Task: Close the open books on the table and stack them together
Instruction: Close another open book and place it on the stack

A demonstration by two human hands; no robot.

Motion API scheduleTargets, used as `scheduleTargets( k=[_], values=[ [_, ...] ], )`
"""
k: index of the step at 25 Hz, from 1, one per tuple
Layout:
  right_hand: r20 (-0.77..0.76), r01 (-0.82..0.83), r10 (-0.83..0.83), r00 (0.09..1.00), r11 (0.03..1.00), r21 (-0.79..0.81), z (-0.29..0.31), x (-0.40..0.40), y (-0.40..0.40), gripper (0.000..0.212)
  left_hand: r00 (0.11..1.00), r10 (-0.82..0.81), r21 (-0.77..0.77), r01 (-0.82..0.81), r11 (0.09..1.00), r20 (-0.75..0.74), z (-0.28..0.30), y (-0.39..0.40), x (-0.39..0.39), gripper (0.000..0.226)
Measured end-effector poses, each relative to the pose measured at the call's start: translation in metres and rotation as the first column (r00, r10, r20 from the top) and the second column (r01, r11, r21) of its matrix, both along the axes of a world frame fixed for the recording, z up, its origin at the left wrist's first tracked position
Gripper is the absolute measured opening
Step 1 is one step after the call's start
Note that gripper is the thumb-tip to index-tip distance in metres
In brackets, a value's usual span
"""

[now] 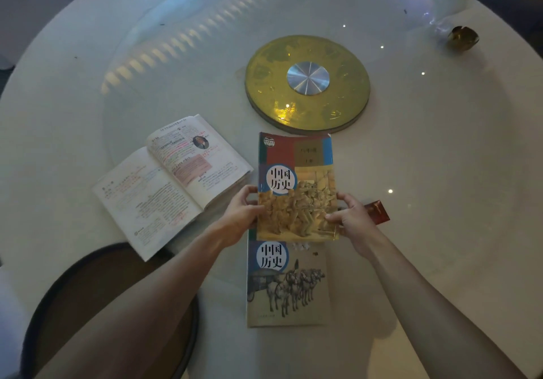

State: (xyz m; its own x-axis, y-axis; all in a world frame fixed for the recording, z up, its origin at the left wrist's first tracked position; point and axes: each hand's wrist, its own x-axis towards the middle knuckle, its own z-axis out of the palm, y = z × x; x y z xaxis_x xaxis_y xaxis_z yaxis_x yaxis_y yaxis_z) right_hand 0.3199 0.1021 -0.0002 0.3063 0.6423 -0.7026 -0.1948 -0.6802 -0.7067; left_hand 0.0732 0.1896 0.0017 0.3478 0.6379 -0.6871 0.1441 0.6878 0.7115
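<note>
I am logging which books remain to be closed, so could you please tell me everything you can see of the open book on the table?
The open book lies flat on the white table, to the left of the two closed books, turned at an angle. It is a paperback textbook showing two pages of dense print with pink and orange highlighting and a small round portrait on the far page. Its near corner reaches the table edge above a dark round stool. Neither hand touches it.

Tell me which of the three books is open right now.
The book with highlighted pages, lying to the left of the other two. The book with the horse-cart cover lies closed, and the book with the warrior-relief cover is closed too, held between both hands.
</note>
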Motion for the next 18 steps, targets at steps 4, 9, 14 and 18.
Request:
scheduleTargets(
  k=[4,9,14,18],
  values=[
    [0.080,-0.035,0.038,0.996,0.999,-0.036,-0.003,-0.030,-0.041,0.046,0.998,-0.001,-0.025,-0.001,1.000,-0.069,-0.006,-0.051,-0.025,0.045],
    [0.172,-0.107,0.124,0.977,0.989,-0.101,-0.019,-0.058,-0.086,0.034,0.986,-0.018,-0.034,0.013,0.999,-0.166,-0.018,-0.105,-0.044,0.043],
    [0.411,-0.242,0.288,0.865,0.957,-0.159,-0.030,-0.074,-0.121,0.029,0.927,-0.056,0.099,0.099,0.990,-0.370,-0.033,-0.142,-0.049,0.047],
    [0.620,-0.315,0.424,0.661,0.906,-0.284,-0.039,-0.079,-0.133,0.026,0.866,-0.141,0.237,0.282,0.930,-0.480,-0.039,-0.156,-0.047,0.052]
  ],
)
